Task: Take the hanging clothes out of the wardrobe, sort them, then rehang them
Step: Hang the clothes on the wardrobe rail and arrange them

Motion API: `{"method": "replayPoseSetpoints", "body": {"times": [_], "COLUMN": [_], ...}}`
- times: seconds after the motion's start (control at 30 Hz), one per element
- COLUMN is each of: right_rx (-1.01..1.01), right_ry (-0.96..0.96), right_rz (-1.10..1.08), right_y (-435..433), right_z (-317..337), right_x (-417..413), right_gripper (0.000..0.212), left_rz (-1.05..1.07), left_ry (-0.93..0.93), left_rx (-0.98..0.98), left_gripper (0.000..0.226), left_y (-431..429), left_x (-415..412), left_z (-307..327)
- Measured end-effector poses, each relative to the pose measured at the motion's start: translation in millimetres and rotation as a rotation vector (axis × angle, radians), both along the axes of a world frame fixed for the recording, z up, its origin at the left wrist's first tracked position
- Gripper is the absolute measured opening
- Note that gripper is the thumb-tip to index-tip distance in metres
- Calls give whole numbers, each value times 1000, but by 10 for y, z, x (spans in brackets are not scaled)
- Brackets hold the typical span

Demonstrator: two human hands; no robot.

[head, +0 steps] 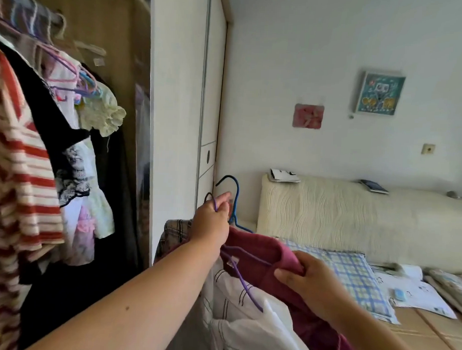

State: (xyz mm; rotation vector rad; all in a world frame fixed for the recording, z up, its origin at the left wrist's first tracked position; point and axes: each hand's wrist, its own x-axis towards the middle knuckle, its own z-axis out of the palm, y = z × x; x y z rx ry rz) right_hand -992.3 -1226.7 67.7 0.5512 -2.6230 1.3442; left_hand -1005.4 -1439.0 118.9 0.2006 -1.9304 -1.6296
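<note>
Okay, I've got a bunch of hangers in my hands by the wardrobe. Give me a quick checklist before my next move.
1. Left hand grips the hooks: ok, fingers curl round the blue hanger and the purple hanger.
2. Right hand holds the maroon garment: ok, pinched at its edge.
3. Maroon garment seated on a hanger: cannot tell, folds hide it.
4. White striped garment secure: cannot tell, its top is hidden.
5. Hooks untangled: cannot tell, they are bunched in the hand.
6. Space in the wardrobe right of the cream ruffled blouse: ok, the back panel shows there.
</note>
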Motion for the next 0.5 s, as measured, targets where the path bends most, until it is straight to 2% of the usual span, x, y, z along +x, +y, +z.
{"method": "replayPoseSetpoints", "body": {"times": [0.13,0.27,0.33,0.4,0.5], "right_rx": [3,-5,-13,-34,-56], "right_ry": [32,67,69,67,85], "right_rz": [5,30,49,74,103], "right_y": [-110,-163,-190,-214,-219], "right_z": [70,195,241,289,367], "right_x": [-17,3,28,56,92], "right_gripper": [15,12,13,14,23], "left_rz": [45,0,39,84,-9], "left_ry": [-22,6,13,-27,-113], "left_rx": [-35,113,73,1,-52], "left_gripper": [31,27,19,26,21], "left_y": [-216,-363,-417,-443,-464], "left_x": [104,205,248,300,372], "left_z": [15,43,77,131,178]}}
